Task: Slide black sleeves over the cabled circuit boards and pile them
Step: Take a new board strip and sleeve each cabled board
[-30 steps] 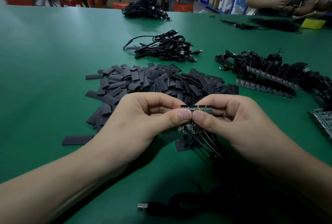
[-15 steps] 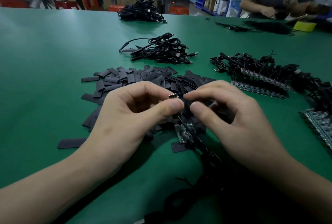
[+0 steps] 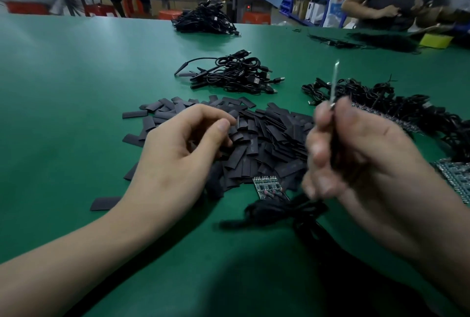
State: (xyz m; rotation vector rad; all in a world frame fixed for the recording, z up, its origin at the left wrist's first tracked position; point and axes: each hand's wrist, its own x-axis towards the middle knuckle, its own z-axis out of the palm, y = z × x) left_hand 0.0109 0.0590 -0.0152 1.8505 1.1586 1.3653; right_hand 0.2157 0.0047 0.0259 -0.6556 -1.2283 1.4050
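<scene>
Two hands have just parted: the right hand pinches a cabled circuit board upright, right of the sleeve pile, while the left hand curls over that pile (sleeve caught or not, I cannot tell), so sleeving looks next.

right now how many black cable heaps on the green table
5: far centre heap, middle heap, right heap, far right scatter, bundle under right hand; some maybe hidden

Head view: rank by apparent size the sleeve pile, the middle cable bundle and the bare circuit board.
Largest first: sleeve pile, middle cable bundle, bare circuit board. The bundle is farther away, so less sure.
</scene>
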